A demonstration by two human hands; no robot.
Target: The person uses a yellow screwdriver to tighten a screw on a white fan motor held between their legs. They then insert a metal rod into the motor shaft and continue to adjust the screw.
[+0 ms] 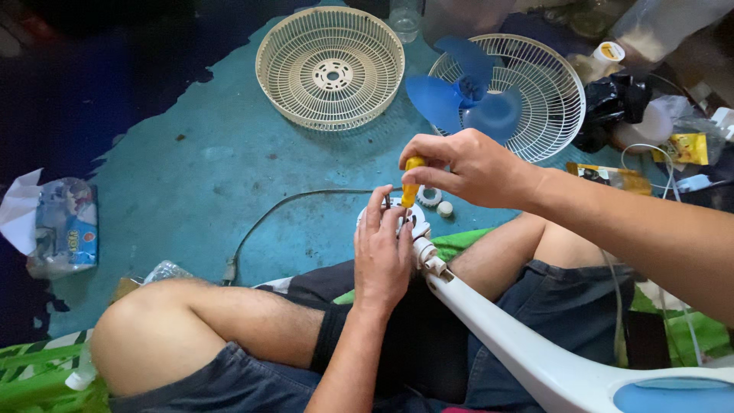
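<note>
Over my lap, fan stand runs from lower right up to its head end | left hand clamped on that end | right hand closed on yellow screwdriver, shaft upright, tip down just above left fingers | right hand nearer the tool.

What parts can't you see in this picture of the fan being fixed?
Head view, the only one:
- Screwdriver tip: hidden behind the left hand and the white fan part it holds.
- Screwdriver's yellow handle: mostly covered by the right hand.
- White fan stand: its base is cut off by the bottom edge.
- Grey cord: its far end goes under the left hand.
- Small white round pieces: too small to tell.
</note>
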